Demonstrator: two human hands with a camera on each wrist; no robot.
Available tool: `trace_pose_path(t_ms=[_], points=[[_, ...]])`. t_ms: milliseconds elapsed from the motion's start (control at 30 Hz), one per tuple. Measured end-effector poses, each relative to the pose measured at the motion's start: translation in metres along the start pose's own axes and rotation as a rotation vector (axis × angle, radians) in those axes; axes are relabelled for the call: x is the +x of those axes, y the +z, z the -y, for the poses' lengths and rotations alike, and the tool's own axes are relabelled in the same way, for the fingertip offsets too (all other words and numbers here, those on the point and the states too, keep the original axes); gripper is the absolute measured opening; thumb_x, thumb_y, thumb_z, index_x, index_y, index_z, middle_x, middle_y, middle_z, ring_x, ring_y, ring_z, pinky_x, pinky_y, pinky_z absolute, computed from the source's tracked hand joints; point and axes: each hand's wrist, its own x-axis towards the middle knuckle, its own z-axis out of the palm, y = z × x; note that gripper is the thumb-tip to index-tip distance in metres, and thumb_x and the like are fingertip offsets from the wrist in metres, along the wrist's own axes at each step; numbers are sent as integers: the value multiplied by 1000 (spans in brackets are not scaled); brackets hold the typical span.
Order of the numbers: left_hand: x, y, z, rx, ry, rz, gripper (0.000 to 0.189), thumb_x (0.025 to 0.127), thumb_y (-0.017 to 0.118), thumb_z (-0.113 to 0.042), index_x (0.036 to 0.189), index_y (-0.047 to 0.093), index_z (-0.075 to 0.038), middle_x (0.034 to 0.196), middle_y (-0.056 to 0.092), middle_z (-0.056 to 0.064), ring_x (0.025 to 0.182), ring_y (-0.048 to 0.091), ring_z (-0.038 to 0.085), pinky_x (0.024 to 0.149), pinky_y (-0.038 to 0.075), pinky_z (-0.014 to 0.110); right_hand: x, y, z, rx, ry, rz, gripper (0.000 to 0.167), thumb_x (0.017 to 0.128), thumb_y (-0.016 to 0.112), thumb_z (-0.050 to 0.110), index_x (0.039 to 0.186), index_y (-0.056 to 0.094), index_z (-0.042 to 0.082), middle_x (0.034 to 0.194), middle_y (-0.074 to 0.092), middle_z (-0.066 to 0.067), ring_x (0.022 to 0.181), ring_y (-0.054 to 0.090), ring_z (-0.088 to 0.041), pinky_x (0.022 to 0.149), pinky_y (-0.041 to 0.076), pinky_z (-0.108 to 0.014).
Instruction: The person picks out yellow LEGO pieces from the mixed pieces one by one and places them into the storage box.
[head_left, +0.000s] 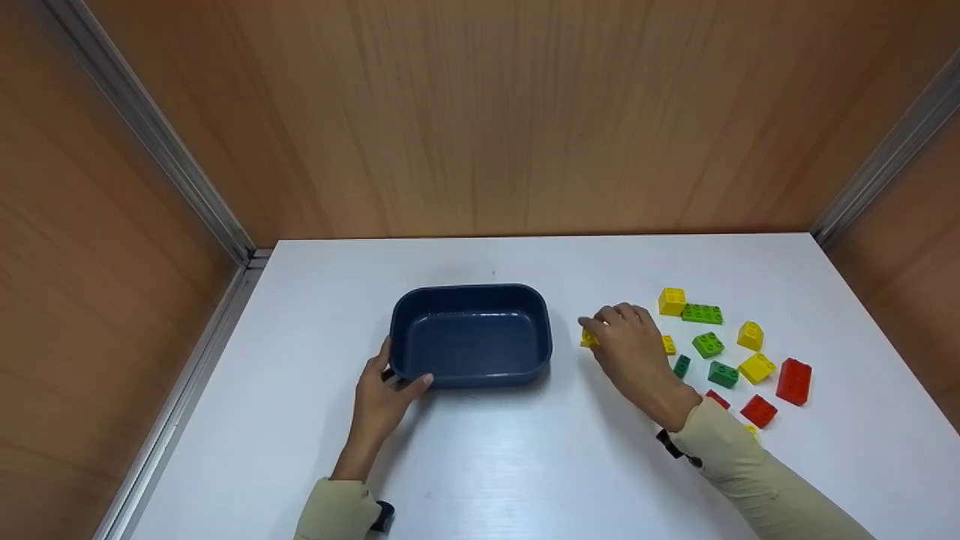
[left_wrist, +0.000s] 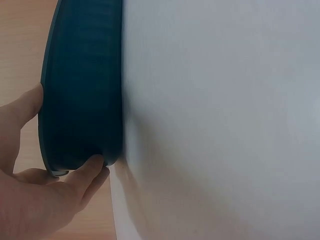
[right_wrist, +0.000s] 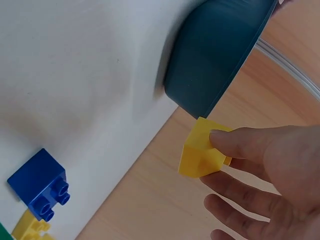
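Note:
My right hand (head_left: 634, 352) pinches a yellow toy brick (right_wrist: 202, 150) between thumb and fingers, in the air to the right of a dark blue plastic tub (head_left: 471, 380). In the right wrist view the thumb lies on one side of the brick, and the lower fingers are spread away from it. My left hand (head_left: 381, 401) holds the tub by its near left corner, thumb at the front and the other fingers along the left side. The tub looks bare inside. A blue brick (right_wrist: 40, 180) shows on the table in the right wrist view; the right hand hides it from the head view.
Several loose bricks lie on the right part of the white table (head_left: 480, 465), among them a red brick (head_left: 793, 382), a light green brick (head_left: 702, 313) and a dark green brick (head_left: 723, 374). Wooden panels (head_left: 525, 120) stand behind and at both sides.

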Motion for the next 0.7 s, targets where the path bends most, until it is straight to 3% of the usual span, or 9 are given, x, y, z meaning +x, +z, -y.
trace_pose_path(t_ms=[700], points=[[0,-1,2,-8,-17,-1,98,92,84,-19,165,24,4,159,38,34,143,47,50,109,53,51,23,-4,20,7,-51,-30,38,89,86,9,126,77,13,115,75,-10,111,66,-32,109,51,-52]])
